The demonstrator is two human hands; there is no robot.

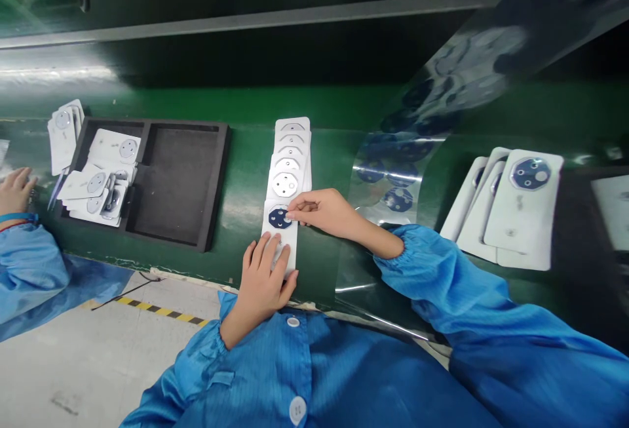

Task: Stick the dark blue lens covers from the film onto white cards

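A white phone back cover (288, 250) lies nearest me in a row on the green bench. My left hand (263, 277) rests with spread fingers on its lower part. On the cover's round camera area sits a dark blue film disc (279, 217). At that disc's right edge my right hand (322, 210) is closed in a pinch, its fingertips partly hiding the edge. Beyond, several overlapping white covers (285, 185) stretch away from me, their camera areas pale. Right of my right hand, a clear film strip (399, 200) carries several dark blue discs.
A black divided tray (213, 185) on the left holds white covers (95, 185) in its left compartment. More covers (63, 136) lean at its far left corner. A stack of covers (523, 218) lies at right. Another person's hand (16, 192) is at the left edge.
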